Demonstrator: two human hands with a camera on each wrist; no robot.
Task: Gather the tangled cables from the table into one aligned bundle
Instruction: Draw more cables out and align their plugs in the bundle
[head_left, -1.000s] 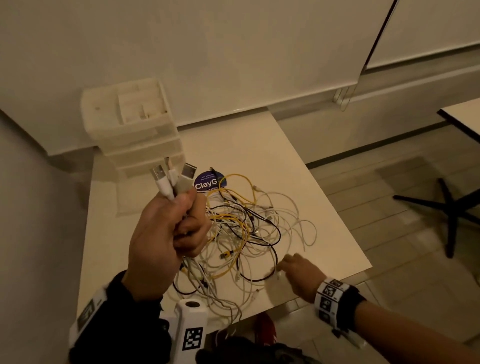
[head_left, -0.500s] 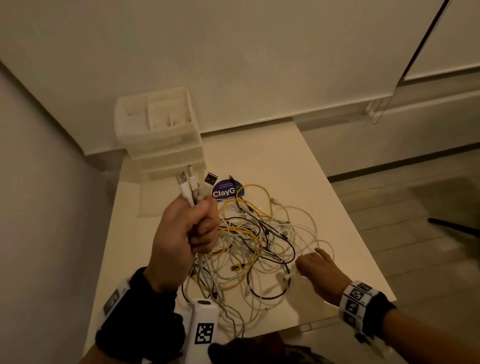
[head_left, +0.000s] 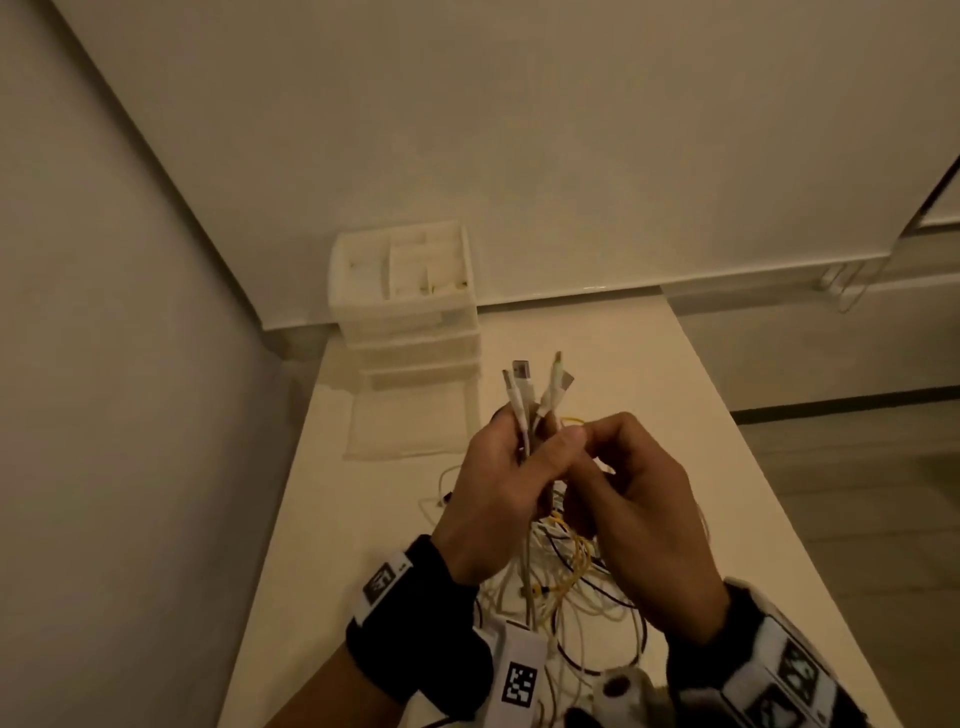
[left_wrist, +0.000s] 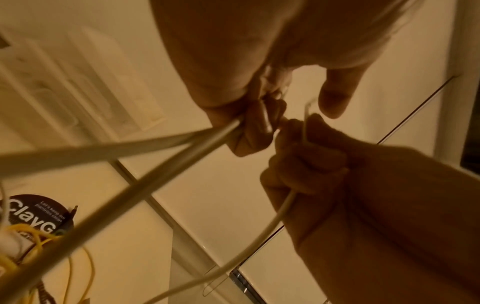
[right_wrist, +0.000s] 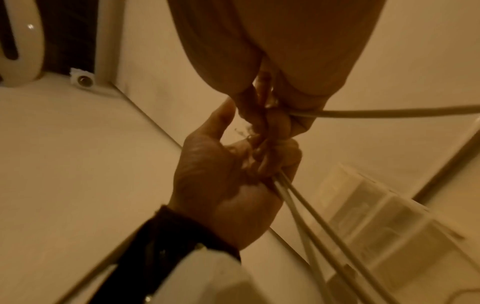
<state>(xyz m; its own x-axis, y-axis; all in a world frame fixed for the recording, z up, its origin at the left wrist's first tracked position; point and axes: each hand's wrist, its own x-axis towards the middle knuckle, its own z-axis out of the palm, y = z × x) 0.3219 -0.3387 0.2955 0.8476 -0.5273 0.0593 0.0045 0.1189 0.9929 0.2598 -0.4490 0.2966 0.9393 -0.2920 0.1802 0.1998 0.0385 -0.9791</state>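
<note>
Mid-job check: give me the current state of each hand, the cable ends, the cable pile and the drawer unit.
Left hand: raised, gripping white cable ends.
White cable ends with plugs: upright above the fist, roughly level, fanned apart.
Right hand: raised against the left hand, pinching one white cable.
Tangled pile of white, yellow and black cables: still knotted on the table.
White plastic drawer unit: drawers closed.

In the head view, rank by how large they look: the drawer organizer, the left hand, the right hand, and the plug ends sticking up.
1. drawer organizer
2-3. right hand and left hand: look alike, and both sit nearer the camera, so unranked.
4. plug ends, gripped by the left hand.
</note>
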